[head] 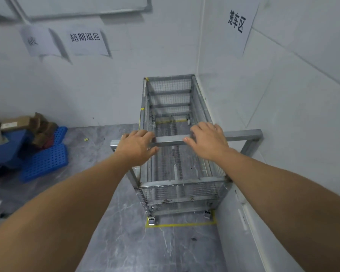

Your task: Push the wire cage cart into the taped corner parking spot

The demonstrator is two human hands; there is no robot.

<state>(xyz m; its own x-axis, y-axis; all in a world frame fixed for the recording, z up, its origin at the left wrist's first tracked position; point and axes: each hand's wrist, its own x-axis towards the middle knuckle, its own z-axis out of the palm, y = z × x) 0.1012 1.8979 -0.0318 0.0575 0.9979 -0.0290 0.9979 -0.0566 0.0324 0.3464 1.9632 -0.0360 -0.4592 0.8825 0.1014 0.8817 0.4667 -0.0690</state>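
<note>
The wire cage cart stands lengthwise in the corner, with its far end at the back wall and its right side along the right wall. Yellow floor tape runs just in front of its near wheels, and more tape shows through the mesh at the far end. My left hand is curled around the cart's grey handle bar, fingers over it and thumb under. On the same bar lies my right hand, fingers spread flat across the top and thumb at the front face.
Blue perforated plastic pallets with cardboard boxes lie on the floor at the left. Paper signs hang on both walls. The grey marbled floor stretches between me and the cart.
</note>
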